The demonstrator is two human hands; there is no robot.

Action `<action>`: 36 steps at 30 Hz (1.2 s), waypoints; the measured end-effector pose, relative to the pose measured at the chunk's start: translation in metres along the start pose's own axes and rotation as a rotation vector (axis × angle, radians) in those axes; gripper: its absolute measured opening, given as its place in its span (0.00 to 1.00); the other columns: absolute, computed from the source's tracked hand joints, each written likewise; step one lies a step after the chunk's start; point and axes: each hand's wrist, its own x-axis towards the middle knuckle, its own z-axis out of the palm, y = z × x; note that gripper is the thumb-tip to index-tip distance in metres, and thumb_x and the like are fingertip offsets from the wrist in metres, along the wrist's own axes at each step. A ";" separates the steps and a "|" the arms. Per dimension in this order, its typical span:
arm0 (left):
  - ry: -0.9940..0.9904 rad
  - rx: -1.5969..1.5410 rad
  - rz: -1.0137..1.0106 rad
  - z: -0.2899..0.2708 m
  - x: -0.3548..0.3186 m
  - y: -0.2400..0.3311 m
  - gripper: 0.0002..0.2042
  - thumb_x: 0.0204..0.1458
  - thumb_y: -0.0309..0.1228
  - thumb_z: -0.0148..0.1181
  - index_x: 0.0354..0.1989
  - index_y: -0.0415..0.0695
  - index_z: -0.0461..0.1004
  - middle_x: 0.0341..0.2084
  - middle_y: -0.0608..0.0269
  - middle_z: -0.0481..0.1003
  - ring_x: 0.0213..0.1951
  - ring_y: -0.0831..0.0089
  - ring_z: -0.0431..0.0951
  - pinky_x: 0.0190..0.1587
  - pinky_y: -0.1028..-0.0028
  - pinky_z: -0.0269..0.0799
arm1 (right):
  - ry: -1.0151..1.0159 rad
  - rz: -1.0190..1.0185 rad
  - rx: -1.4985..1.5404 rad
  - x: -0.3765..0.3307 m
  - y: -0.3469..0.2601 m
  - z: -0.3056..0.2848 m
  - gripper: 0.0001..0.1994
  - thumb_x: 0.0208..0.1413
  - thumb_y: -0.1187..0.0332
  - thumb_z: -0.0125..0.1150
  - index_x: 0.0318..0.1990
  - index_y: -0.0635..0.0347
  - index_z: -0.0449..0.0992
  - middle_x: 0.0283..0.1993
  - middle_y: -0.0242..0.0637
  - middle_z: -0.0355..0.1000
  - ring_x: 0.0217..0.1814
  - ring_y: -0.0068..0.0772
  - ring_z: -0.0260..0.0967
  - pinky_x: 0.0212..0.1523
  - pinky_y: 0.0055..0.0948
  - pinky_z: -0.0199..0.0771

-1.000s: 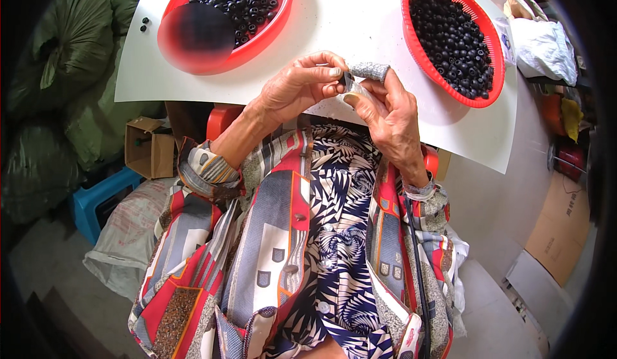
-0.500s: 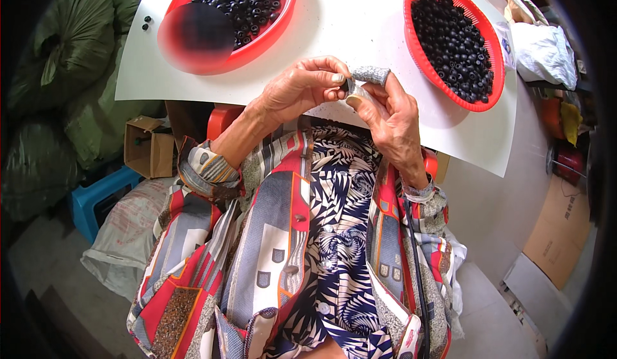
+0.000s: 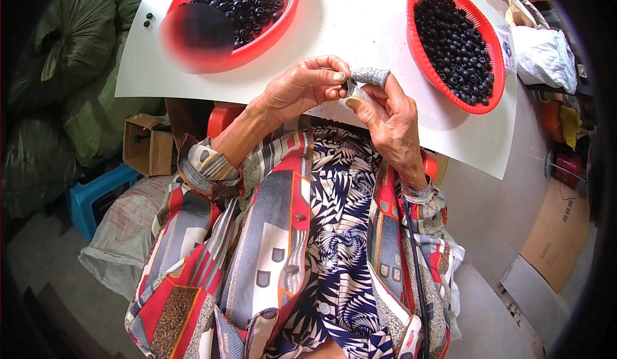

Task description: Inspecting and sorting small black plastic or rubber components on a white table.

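Over the front edge of the white table, my two hands meet fingertip to fingertip. My left hand (image 3: 301, 89) pinches a small black ring-like part (image 3: 350, 85) between thumb and fingers. Against it is my right hand (image 3: 391, 116), its thumb and index finger closed. A grey knitted finger cover (image 3: 371, 75) wraps the right index finger. Something small and silvery shows at the right thumb tip, too small to make out. Many similar black parts (image 3: 257, 6) lie in a red basin at the left, and more black parts (image 3: 453, 51) fill a red basket at the right.
The white table (image 3: 360, 25) holds the red basin (image 3: 290, 13) and the red basket (image 3: 497, 60). Two loose black parts (image 3: 148, 20) lie near its left edge. Green sacks (image 3: 71, 44), a cardboard box (image 3: 148, 146) and a blue stool (image 3: 96, 195) stand left; a white bag (image 3: 543, 57) sits right.
The view has shifted very slightly. My hands keep almost the same pose at the black part, with only a tiny movement of the right thumb.
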 end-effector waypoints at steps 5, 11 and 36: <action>-0.003 -0.009 -0.002 -0.005 0.002 0.000 0.04 0.51 0.23 0.57 0.35 0.39 0.74 0.32 0.65 0.73 0.30 0.81 0.74 0.36 0.84 0.72 | -0.004 -0.005 0.003 0.003 0.004 0.001 0.12 0.50 0.73 0.60 0.38 0.68 0.65 0.28 0.48 0.73 0.30 0.41 0.74 0.31 0.32 0.72; -0.039 -0.051 -0.017 -0.004 0.001 0.000 0.08 0.50 0.22 0.58 0.39 0.38 0.73 0.31 0.66 0.72 0.31 0.82 0.71 0.37 0.82 0.71 | -0.007 0.029 0.006 0.000 0.000 0.001 0.12 0.49 0.73 0.60 0.38 0.68 0.65 0.28 0.48 0.73 0.30 0.42 0.74 0.32 0.32 0.72; -0.068 -0.053 -0.037 -0.009 0.003 0.000 0.06 0.48 0.21 0.60 0.35 0.38 0.71 0.28 0.65 0.73 0.27 0.81 0.73 0.30 0.86 0.69 | -0.025 0.034 0.079 -0.001 0.006 0.005 0.10 0.51 0.73 0.59 0.37 0.68 0.65 0.32 0.49 0.75 0.34 0.39 0.75 0.34 0.30 0.72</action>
